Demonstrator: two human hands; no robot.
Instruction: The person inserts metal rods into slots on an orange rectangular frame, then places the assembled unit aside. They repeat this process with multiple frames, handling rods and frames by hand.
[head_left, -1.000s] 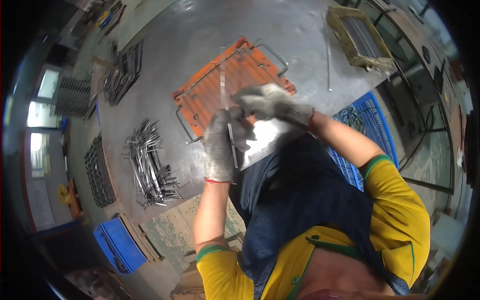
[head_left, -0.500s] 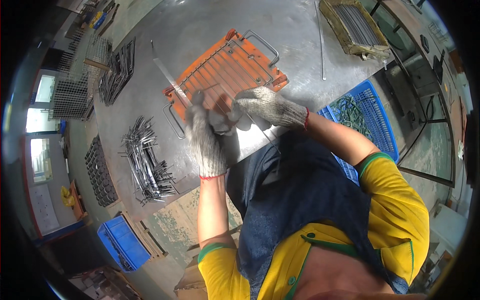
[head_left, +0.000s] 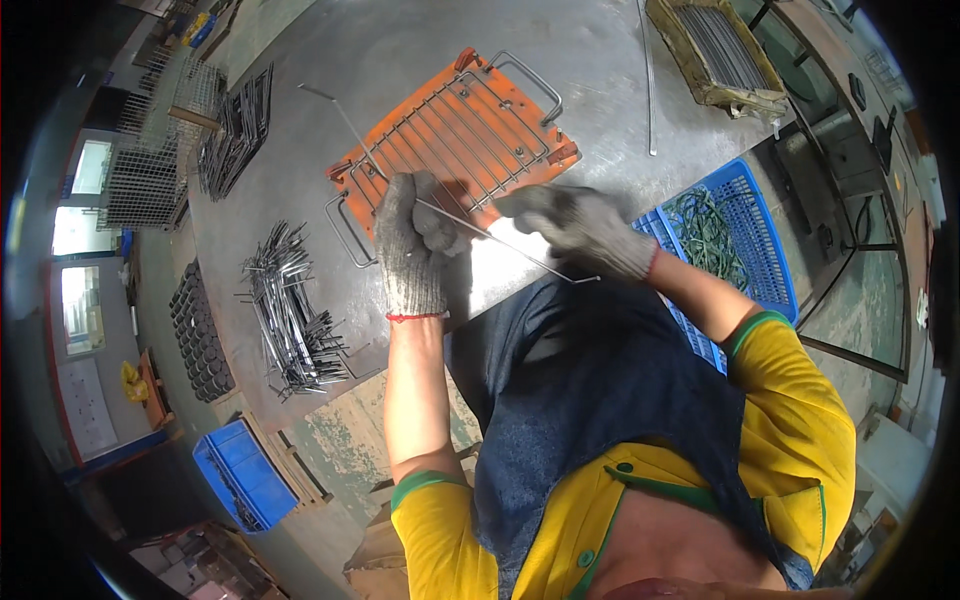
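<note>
My left hand [head_left: 412,232], in a grey-white knit glove, is closed around a long thin metal rod [head_left: 510,245]. Both ends of that rod are bent; it slants from above the table down toward my apron. My right hand [head_left: 590,228], gloved alike, is apart from the rod and just above its lower end, somewhat blurred, its fingers stretched out and nothing visible in them. Beyond both hands lies an orange jig board [head_left: 400,135] with pegs and corner blocks. Parallel metal wires [head_left: 455,125] lie across it, and a bent wire handle [head_left: 535,75] sticks out at each side.
A heap of bent metal rods [head_left: 290,315] lies at left on the metal table [head_left: 340,40]. Stacked bent wire frames [head_left: 235,135] lie farther left. At far right stands a box of straight rods [head_left: 720,50]; a blue basket [head_left: 765,230] with green ties is beside the table.
My right hand has let go of the rod and moved right. The rod in my left hand has turned, its far end now showing as a thin bent tip.
</note>
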